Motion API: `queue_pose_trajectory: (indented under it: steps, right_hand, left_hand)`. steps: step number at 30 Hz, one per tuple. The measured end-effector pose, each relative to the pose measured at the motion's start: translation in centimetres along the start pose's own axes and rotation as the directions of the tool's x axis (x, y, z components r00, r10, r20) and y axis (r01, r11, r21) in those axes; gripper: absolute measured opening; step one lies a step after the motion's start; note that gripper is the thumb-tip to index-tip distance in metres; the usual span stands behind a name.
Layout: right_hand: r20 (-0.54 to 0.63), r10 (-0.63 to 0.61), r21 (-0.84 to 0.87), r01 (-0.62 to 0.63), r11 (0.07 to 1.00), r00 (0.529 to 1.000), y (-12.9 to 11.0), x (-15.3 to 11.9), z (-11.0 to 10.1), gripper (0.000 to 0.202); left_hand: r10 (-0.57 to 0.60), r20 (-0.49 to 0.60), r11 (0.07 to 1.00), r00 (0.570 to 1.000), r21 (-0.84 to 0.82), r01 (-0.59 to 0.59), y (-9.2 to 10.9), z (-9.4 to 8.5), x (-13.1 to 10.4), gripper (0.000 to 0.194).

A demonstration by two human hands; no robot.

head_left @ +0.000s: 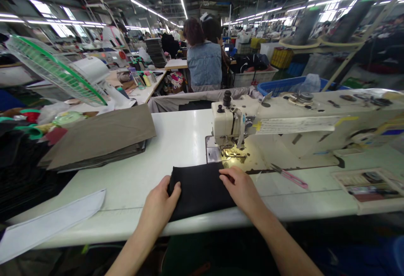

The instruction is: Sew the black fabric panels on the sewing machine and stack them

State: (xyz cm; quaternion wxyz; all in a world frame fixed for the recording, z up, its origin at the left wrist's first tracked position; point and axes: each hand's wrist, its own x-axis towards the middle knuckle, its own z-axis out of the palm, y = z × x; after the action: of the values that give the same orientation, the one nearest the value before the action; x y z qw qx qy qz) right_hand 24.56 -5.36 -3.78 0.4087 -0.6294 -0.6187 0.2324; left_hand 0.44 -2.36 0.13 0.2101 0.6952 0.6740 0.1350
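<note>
A folded piece of black fabric (pixel 198 192) lies flat at the front edge of the white sewing table (pixel 126 187). My left hand (pixel 163 196) grips its left edge, thumb on top and the other fingers partly hidden beneath. At the upper right corner of the cloth, my right hand (pixel 238 185) pinches the edge between thumb and forefinger. Just beyond the cloth stands the sewing machine (pixel 227 124), its lit needle area close to the fabric's top edge; the fabric appears to lie in front of the presser foot.
Pink-handled thread snips (pixel 290 176) lie right of my right hand, near a small tray (pixel 372 187) of tools. Stacked grey-brown fabric (pixel 104 137), a white pattern strip (pixel 53 221) and a green-rimmed fan (pixel 59 70) are leftward. A person in a denim vest (pixel 204 63) is ahead.
</note>
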Motion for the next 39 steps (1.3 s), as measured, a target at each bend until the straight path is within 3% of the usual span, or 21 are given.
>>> queue_pose_trajectory:
  steps: [12,18,26,39]
  right_hand:
    - [0.009,0.016,-0.078,-0.016,0.997,1.0,-0.4,0.4,-0.1,0.018]
    - [-0.006,-0.02,-0.124,0.019,0.992,1.0,0.2,-1.0,-0.1,0.024]
    - [-0.043,-0.047,-0.118,0.042,0.992,0.998,1.1,-1.4,0.0,0.034]
    - [-0.042,-0.042,-0.126,0.036,0.991,0.998,1.3,-1.4,0.0,0.033]
  left_hand:
    - [0.025,-0.012,1.0,1.0,0.002,-0.025,0.4,-0.4,0.0,0.02]
    - [-0.051,-0.069,0.996,0.996,-0.073,0.046,0.3,-1.1,0.9,0.025]
    - [-0.046,-0.048,0.991,0.998,-0.128,0.04,-0.9,-0.6,0.9,0.02]
    - [-0.046,-0.061,0.996,0.997,-0.077,0.042,-0.6,-0.5,1.0,0.019]
